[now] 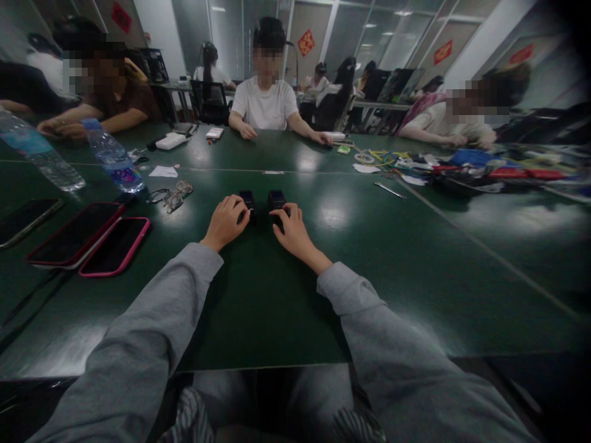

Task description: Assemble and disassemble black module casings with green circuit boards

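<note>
Nearest to us: both grey sleeves run out over the green worktop (258, 307) toward its middle. Our left hand (226, 221) has its fingers curled round the left black box (248, 201), gripping its side; our right hand (290, 231) lies flatter, fingertips touching the near edge of the right black box (277, 200), not clearly closed on it. The 2 boxes sit upright just beside each other, a narrow gap between, approx. at the worktop's centre. Our read: work is at an early stage. Both boxes are only being steadied or lined up, neither lifted, and we can't tell if they're open or shut, too small and dark.

Left of the hands, w/ some space: a pair of glasses (172, 195), then 2 phones in pink cases (115, 246) lying side by side, plus another phone (28, 218) near the left edge. Beyond those, 2 water bottles (113, 159) lean in the view.

Farther out, right side: a metal tool (390, 190), tape rolls and a heap of coloured bits (462, 166), blurred.

Far side: a person in a white shirt (265, 104) sits opposite, hands on the worktop; others sit at left and right.
</note>
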Demonstrator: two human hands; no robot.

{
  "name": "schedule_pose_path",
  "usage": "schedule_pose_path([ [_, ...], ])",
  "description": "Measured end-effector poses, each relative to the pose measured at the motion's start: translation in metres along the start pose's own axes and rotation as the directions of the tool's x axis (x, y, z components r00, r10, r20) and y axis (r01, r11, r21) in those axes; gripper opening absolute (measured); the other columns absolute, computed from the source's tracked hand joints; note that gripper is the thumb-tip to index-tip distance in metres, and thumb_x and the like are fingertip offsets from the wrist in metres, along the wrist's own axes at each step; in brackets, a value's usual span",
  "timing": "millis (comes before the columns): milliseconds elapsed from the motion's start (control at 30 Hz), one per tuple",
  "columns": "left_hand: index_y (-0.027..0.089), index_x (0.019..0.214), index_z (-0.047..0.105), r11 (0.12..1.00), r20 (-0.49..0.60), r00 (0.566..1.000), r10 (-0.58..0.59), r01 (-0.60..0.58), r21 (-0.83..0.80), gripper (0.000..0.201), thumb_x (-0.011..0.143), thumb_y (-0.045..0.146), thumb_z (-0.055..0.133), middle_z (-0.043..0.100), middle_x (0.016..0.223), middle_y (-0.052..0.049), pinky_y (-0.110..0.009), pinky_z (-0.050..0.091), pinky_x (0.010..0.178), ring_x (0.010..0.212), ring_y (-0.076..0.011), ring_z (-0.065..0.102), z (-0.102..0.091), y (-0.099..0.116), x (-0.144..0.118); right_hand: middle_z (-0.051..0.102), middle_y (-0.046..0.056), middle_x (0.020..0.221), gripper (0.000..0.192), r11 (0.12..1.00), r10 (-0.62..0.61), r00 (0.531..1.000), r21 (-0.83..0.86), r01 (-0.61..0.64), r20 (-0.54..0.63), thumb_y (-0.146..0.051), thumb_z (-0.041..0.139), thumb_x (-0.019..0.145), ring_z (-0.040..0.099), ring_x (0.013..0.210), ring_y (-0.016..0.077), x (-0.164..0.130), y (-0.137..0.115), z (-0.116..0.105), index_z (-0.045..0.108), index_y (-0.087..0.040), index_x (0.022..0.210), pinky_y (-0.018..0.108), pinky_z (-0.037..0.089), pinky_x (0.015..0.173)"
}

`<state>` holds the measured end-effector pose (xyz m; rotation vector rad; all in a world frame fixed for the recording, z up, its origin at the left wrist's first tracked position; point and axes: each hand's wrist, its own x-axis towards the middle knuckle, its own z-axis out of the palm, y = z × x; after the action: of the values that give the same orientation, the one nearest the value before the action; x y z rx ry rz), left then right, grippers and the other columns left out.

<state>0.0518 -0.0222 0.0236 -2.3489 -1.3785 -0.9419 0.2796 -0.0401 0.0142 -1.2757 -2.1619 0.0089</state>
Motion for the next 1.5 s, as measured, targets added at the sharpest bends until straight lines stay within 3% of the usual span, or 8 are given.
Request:
schedule_pose_path([
  [1500,0.018,0.091,0.06,1.0,-0.018,1.0,-0.004,0.004,0.011,0.02,0.095,0.029,0.044,0.061,0.107,-0.012,-0.041,0.047,0.087,0.102,-0.0251,0.055,-0.0003,0.001,-0.0007,0.037,0.014,0.132,0.039,1.0,-0.009,1.0,-0.011,0.009,0.004,-0.02,0.051,0.089,0.045,0.123,0.0325,-0.0013,0.0008,0.0007,0.052,-0.024,0.128,0.057,0.049,0.097],
])
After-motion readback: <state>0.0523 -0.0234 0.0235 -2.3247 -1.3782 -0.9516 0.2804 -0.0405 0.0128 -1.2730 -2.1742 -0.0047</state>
